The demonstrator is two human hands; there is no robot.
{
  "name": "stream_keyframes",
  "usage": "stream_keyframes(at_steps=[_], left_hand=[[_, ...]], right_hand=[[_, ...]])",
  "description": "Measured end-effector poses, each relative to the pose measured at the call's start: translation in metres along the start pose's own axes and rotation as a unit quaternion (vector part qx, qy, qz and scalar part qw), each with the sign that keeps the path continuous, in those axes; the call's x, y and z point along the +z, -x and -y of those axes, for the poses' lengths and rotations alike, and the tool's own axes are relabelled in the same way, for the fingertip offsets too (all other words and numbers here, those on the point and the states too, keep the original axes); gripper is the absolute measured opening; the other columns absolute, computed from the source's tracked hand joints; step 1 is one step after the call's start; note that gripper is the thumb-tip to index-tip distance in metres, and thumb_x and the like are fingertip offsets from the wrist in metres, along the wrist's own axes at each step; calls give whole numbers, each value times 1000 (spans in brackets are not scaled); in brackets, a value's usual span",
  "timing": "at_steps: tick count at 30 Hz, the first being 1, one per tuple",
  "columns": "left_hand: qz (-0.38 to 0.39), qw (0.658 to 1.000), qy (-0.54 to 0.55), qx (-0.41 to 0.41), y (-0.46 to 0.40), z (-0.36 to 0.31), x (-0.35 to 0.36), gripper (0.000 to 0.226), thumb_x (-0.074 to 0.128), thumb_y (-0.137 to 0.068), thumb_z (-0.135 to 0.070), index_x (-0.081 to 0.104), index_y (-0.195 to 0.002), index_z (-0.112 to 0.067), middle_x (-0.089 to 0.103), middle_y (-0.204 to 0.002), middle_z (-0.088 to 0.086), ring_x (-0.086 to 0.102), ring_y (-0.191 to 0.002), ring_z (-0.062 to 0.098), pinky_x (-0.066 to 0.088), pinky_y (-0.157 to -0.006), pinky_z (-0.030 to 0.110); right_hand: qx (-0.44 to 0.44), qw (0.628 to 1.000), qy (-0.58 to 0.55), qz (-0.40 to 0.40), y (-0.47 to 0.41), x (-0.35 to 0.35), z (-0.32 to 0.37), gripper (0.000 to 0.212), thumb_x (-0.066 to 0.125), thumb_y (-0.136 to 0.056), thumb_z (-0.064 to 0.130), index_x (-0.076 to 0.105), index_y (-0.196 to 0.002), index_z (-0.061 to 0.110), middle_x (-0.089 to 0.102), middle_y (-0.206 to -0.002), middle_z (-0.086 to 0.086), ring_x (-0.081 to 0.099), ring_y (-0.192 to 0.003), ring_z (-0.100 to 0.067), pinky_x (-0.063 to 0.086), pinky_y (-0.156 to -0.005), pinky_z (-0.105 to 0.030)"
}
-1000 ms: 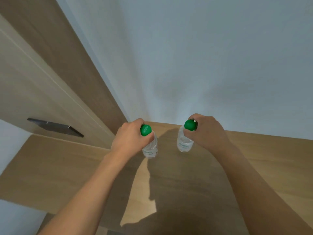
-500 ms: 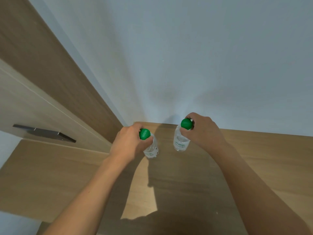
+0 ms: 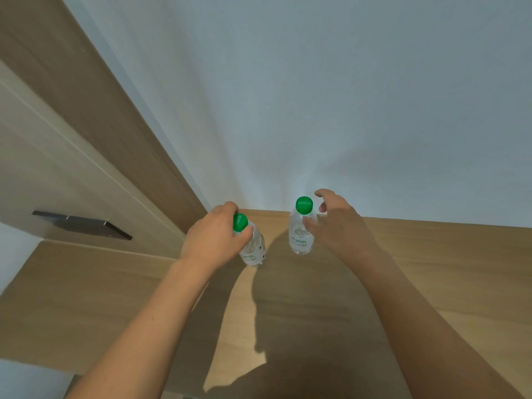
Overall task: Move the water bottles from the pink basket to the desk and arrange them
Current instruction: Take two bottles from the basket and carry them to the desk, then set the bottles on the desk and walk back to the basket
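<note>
Gripping the neck of a clear water bottle just under its green cap point(image 3: 240, 222), the left hand point(image 3: 214, 239) has its fingers and thumb curled round the top of the left bottle point(image 3: 254, 249), which leans a little with its base down on the wooden counter point(image 3: 449, 266). The rest of that bottle shows just past the thumb, on the side toward the other hand.

The right hand point(image 3: 338, 226) is spread loose, fingers bent but apart, holding nothing. The right bottle point(image 3: 300, 231) stands upright on the counter just inside this hand's fingertips; the thumb tip lies at or very near the bottle's shoulder, and whether it touches cannot be told. The green cap of that bottle point(image 3: 304, 204) sits clear of the fingers, in the gap between forefinger and thumb.

The two bottles stand near each other, apart, between the two hands, close to the pale wall point(image 3: 316, 96) beyond the knuckles. Out past the left hand runs a wooden cabinet front point(image 3: 57, 145) with a dark handle point(image 3: 83, 226). Shadows of both arms fall on the counter beneath the wrists.
</note>
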State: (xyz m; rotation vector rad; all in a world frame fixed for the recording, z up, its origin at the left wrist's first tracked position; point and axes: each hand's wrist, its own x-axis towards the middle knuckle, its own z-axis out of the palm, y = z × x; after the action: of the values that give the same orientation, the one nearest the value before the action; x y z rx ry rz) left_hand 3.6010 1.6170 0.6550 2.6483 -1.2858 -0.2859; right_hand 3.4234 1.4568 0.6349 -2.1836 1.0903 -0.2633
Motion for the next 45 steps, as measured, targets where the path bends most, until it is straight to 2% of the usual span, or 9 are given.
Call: stream_keyframes(at_steps=[4, 8, 13, 18, 21, 27, 31, 40, 45], left_hand=[[-56, 998, 16, 21, 16, -6, -5, 50, 50, -97, -43, 47, -137, -11, 53, -135, 7, 50, -121, 26, 47, -90, 39], [-111, 990, 28, 76, 37, -19, -14, 44, 51, -100, -31, 48, -137, -7, 50, -141, 10, 44, -130, 26, 38, -106, 38], [-148, 978, 43, 139, 66, -33, -22, 39, 52, -98, -10, 51, -135, 2, 49, -142, 18, 42, -133, 33, 31, -115, 40], [-139, 971, 57, 186, 94, -50, -23, 41, 49, -96, -8, 50, -136, 3, 46, -145, 19, 41, -134, 34, 32, -114, 43], [-131, 959, 70, 240, 111, -72, -22, 40, 49, -96, -8, 51, -134, 3, 48, -142, 19, 43, -131, 33, 33, -112, 40], [-101, 931, 108, 335, 153, -136, -11, 36, 50, -92, -2, 56, -127, 4, 52, -136, 20, 48, -124, 37, 36, -107, 42], [-81, 904, 109, 405, 184, -189, -3, 35, 51, -92, -2, 58, -126, 3, 51, -138, 20, 48, -125, 37, 38, -107, 43], [-62, 833, 119, 537, 279, -379, 38, 37, 49, -96, -10, 55, -132, -2, 50, -140, 14, 47, -127, 28, 37, -108, 36], [-49, 780, 118, 613, 351, -506, 77, 39, 50, -97, -15, 53, -135, -7, 51, -140, 10, 47, -129, 22, 33, -111, 31]], right_hand=[[5, 998, -43, -39, 26, -9, 1, 55, 61, -89, 31, 42, -141, 24, 50, -135, 4, 50, -115, -14, 36, -88, -25], [-27, 998, -21, -56, 53, -23, 5, 57, 58, -94, 27, 39, -146, 14, 41, -150, -2, 36, -137, -17, 26, -108, -26], [-29, 993, 3, -116, 105, -36, 9, 56, 57, -94, 27, 39, -146, 18, 41, -151, 1, 32, -140, -15, 22, -109, -23], [-7, 986, 35, -163, 170, -45, 11, 55, 59, -92, 21, 44, -144, 14, 45, -148, -4, 36, -138, -18, 24, -114, -28], [26, 979, 49, -194, 215, -53, 4, 56, 59, -91, 22, 43, -144, 14, 45, -147, -4, 35, -139, -17, 20, -112, -24], [106, 957, 57, -265, 301, -83, -27, 61, 59, -92, 29, 35, -148, 25, 40, -151, 4, 33, -140, -12, 26, -116, -32], [157, 938, 53, -304, 353, -108, -54, 62, 59, -93, 31, 33, -149, 27, 39, -151, 4, 33, -140, -12, 25, -114, -31], [254, 882, 72, -391, 493, -198, -165, 61, 59, -91, 31, 37, -147, 22, 42, -150, 1, 33, -139, -13, 22, -111, -26], [309, 839, 80, -441, 582, -260, -243, 60, 59, -89, 30, 42, -145, 17, 47, -146, -2, 37, -137, -16, 28, -113, -31]])
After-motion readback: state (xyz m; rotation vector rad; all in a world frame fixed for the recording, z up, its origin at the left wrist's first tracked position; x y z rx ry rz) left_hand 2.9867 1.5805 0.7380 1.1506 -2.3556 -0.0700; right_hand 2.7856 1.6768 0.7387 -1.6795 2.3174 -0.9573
